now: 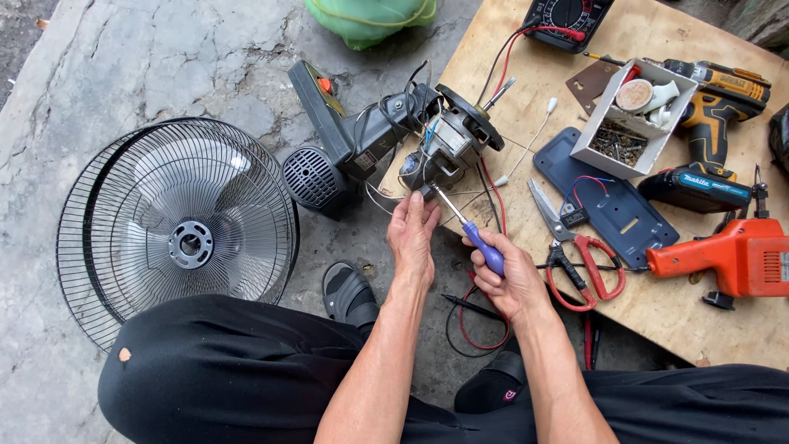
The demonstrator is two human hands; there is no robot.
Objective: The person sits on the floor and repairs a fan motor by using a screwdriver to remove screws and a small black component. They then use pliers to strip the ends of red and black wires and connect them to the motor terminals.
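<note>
While your right hand (514,284) is clenched around the purple handle of a screwdriver (472,234), its thin shaft slants up and to the left until the tip meets the lower edge of the fan motor (452,140), just above your left fingertips. Your left hand (412,238) holds nothing; its fingers reach up, loosely bent, and touch the underside of the motor right beside the screwdriver tip, so both hands meet at the same spot. That motor lies tilted at the near-left edge of the wooden worktop (699,312), its bare shaft pointing up and to the right, with the dark fan neck and base (341,136) sticking out to the left over the concrete floor (164,57). You cannot see the screw or the exact point where the tip sits, because your left fingers and a tangle of wires cover it. To your left, the wire fan guard (177,226) lies flat on the floor with the blades inside it. On the worktop, well right of your hands, lie red-handled scissors (575,247), a dark blue cover plate (608,201), a white box of screws (633,119), a cordless drill (711,136) and an orange power tool (727,259) that the frame cuts off at the right edge. A multimeter (567,16) is cut off at the top, its red lead trailing toward the motor.
</note>
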